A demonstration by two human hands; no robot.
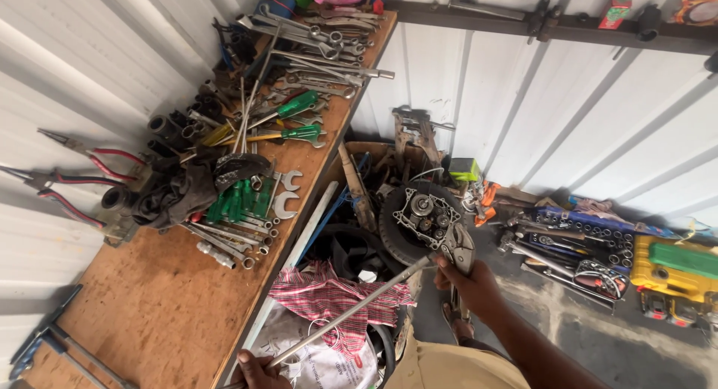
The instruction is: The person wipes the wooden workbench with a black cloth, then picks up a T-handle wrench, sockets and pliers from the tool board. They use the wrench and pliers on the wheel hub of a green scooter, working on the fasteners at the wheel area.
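hands at the bottom of the frame, seen from above. left hand (258, 370) sits at the lower edge, fingers closed around the near end of a long metal rod (351, 310), which slants up and to the right. right hand (467, 280) is further up, fingers wrapped around the handle of a pair of grey pliers (458, 245); whether its fingers also touch the rod's far end cannot be told. pliers' head meets the edge of a small gear assembly (426, 217), a pale metal casing with exposed gears, resting on a black tyre (396, 232) just beyond the hand. red checked cloth (329, 295) lies under the rod, over a white sack (321, 359). plywood workbench (149, 314) runs along the left side; its near part is bare, and further along lie green-handled screwdrivers (243, 198), open-ended spanners (284, 194), dark sockets (176, 131) and a black rag (183, 194). red-handled pliers (97, 161) hang against the white corrugated wall (523, 105). at far right, on the concrete floor, a socket set (591, 239) lies beside a yellow case (677, 273).
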